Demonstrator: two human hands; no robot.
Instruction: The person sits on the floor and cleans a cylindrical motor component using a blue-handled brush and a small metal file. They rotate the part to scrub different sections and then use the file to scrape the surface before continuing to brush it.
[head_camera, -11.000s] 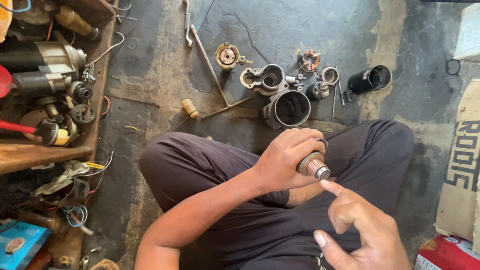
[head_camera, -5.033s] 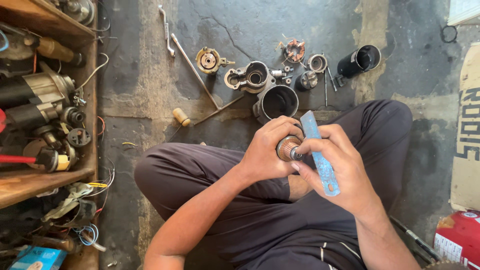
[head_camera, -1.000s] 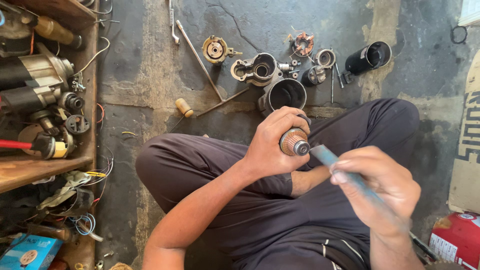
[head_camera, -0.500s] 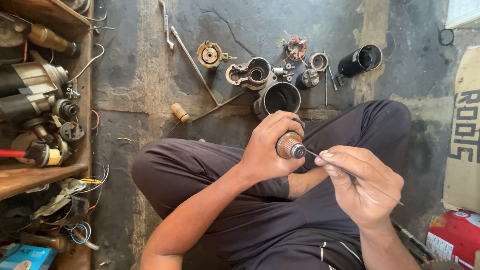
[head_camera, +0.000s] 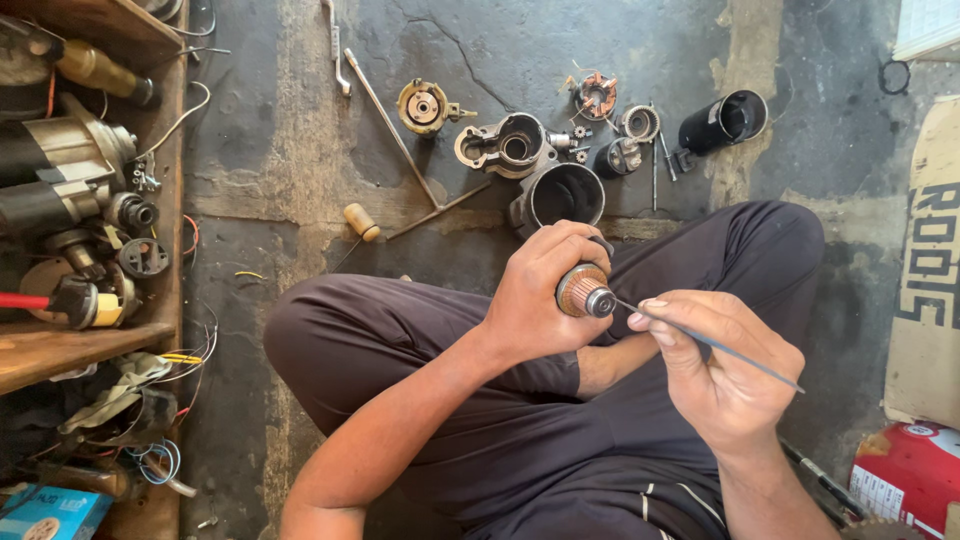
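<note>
My left hand (head_camera: 540, 295) grips a motor armature (head_camera: 582, 292), its copper commutator end and steel shaft tip pointing toward my right hand. My right hand (head_camera: 718, 365) pinches a thin blue blade (head_camera: 720, 346) edge-on, with its tip touching the commutator. Both hands are above my crossed legs in dark trousers (head_camera: 500, 400). The rest of the armature is hidden inside my left fist.
Dismantled motor parts lie on the concrete floor ahead: a round housing (head_camera: 562, 195), an end casing (head_camera: 510, 148), a brush plate (head_camera: 597, 96), a black cylinder (head_camera: 722, 122), long rods (head_camera: 395, 130). A wooden shelf (head_camera: 70, 200) with motors stands left; a red box (head_camera: 905, 475) sits right.
The blue blade, earlier held flat and broad beside the armature, is turned edge-on now, with its tip against the commutator. My left hand keeps its grip on the armature.
</note>
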